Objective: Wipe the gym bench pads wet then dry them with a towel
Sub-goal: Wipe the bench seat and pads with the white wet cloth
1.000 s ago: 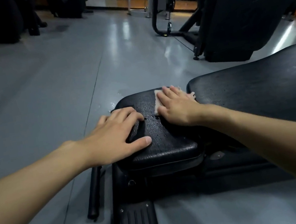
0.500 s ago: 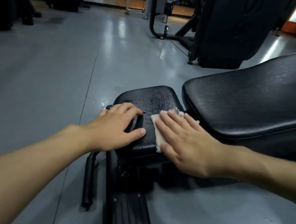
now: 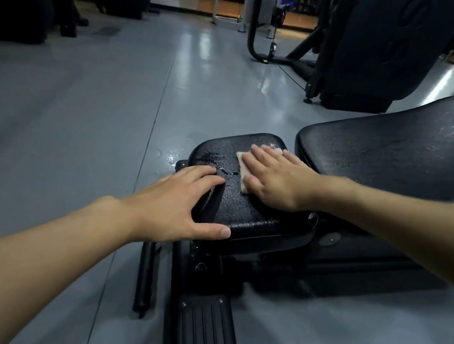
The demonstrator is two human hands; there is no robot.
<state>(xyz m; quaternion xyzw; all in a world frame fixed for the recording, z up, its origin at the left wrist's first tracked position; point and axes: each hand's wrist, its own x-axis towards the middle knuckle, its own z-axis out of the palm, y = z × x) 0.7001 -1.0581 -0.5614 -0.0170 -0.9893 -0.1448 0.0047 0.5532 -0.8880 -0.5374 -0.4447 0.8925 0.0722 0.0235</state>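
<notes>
The small black seat pad (image 3: pixel 236 205) of the gym bench lies in front of me, with wet streaks near its far left. My right hand (image 3: pixel 277 179) presses a pale cloth (image 3: pixel 242 166) flat onto the pad's right half, fingers straight; most of the cloth is hidden under the hand. My left hand (image 3: pixel 183 204) rests flat on the pad's left edge, thumb along the front rim. The long black back pad (image 3: pixel 399 152) stretches away to the right, its surface speckled with droplets.
Below the seat pad are the bench's black frame and a ribbed foot plate (image 3: pixel 204 340). A black bar (image 3: pixel 144 278) lies on the grey floor to the left. A large black machine (image 3: pixel 392 23) stands at the back right. Water drops (image 3: pixel 172 158) glisten on the floor.
My right hand slid the cloth from the pad's front edge back up toward its far right part. My left hand stayed on the pad's left edge.
</notes>
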